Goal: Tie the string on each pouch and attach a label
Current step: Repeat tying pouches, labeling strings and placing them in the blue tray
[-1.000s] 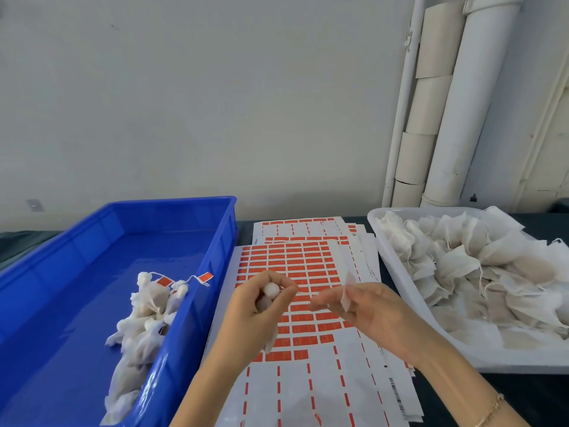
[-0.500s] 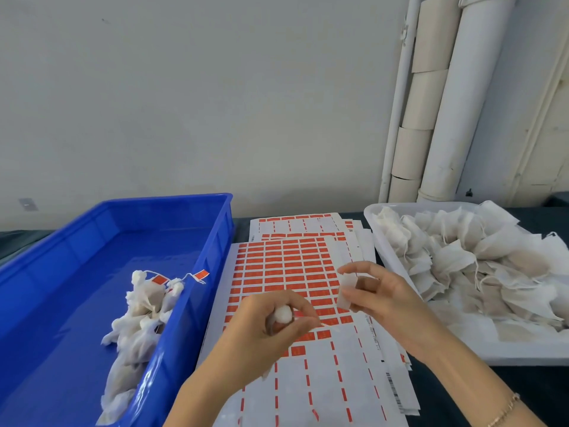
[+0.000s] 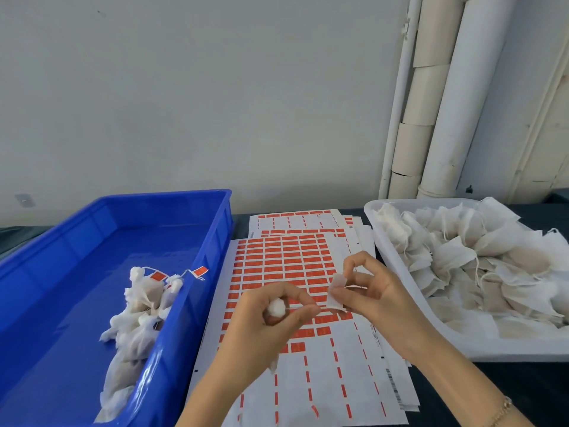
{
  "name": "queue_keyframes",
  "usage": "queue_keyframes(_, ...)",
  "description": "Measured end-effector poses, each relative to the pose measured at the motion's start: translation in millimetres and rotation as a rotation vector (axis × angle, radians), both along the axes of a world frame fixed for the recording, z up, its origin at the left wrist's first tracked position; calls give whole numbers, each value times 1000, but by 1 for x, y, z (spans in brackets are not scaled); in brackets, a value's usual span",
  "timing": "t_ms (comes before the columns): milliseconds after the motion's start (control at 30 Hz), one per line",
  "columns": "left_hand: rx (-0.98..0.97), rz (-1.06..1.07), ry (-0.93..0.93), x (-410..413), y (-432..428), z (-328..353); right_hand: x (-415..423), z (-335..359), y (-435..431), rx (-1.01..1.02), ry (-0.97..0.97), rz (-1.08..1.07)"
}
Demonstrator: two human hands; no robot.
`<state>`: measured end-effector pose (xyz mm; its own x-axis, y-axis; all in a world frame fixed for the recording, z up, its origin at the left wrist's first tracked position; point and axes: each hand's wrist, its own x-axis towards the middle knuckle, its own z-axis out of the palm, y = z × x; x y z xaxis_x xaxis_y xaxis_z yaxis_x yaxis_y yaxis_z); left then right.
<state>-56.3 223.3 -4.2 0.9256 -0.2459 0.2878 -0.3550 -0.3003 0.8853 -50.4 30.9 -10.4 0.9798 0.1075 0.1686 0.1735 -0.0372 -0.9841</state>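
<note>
A bin (image 3: pixel 215 229) sits at the left with tied pouches (image 3: pixel 138 306) in it, a tray (image 3: pixel 397 272) at the right holds loose pouches (image 3: pixel 480 266), and label sheets (image 3: pixel 292 263) lie between them. Above the sheets, the left hand (image 3: pixel 264 331) holds a pouch (image 3: pixel 276 307), the right hand (image 3: pixel 381 306) a label (image 3: pixel 337 291).

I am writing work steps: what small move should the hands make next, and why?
Probably fold the label over the string and press it shut: the right hand pinches it at the string, while the left hand grips the pouch.
</note>
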Motion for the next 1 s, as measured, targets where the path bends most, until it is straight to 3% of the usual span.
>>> queue_keyframes(333,-27,22,7,0,3,-1,0,-6,7,-37,-42,-127)
queue_keyframes(633,-34,68,14,3,10,-4,0,-6,5,-31,27,-38)
queue_keyframes(1000,-11,58,-2,0,14,-1,-2,-4,3,-78,-82,-66)
